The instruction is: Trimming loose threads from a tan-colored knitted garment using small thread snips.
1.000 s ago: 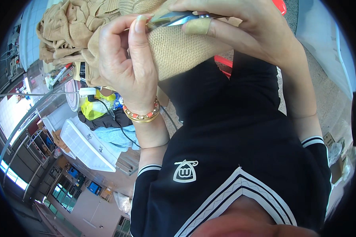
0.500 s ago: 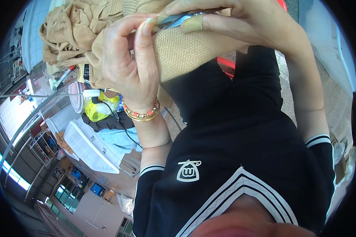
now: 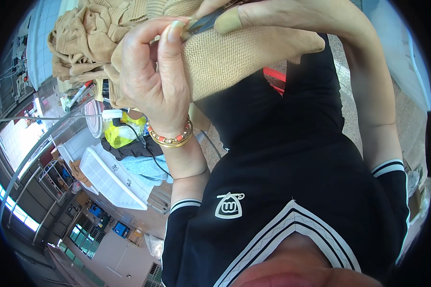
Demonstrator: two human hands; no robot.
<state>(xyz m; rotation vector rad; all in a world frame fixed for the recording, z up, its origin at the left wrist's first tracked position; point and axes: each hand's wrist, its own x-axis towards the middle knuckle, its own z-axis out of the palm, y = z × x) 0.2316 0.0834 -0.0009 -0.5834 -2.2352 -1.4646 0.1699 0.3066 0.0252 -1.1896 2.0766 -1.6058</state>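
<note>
A tan knitted piece (image 3: 225, 60) hangs below both hands at the top of the view. My left hand (image 3: 155, 79) pinches its upper edge between thumb and forefinger; beaded and gold bangles circle the wrist. My right hand (image 3: 287, 15), its thumb covered with a tan wrap, is closed on small dark metal snips (image 3: 206, 22). The snips point left along the knit's edge, with the tip close to my left fingertips. My right fingers are partly cut off by the frame, and whether the blades are apart cannot be made out.
More tan knitwear (image 3: 88, 36) is heaped at the upper left. Below it are a white plug (image 3: 111, 115) with a dark cord, a yellow plastic bag (image 3: 117, 137), light blue cloth (image 3: 146, 167) and a white plastic crate (image 3: 107, 179). Something red (image 3: 275, 75) shows between my legs.
My right hand has shifted up and turned, taking the snips slightly upward. More of the knit's right end now shows below it. My left hand keeps its pinch, nearly still.
</note>
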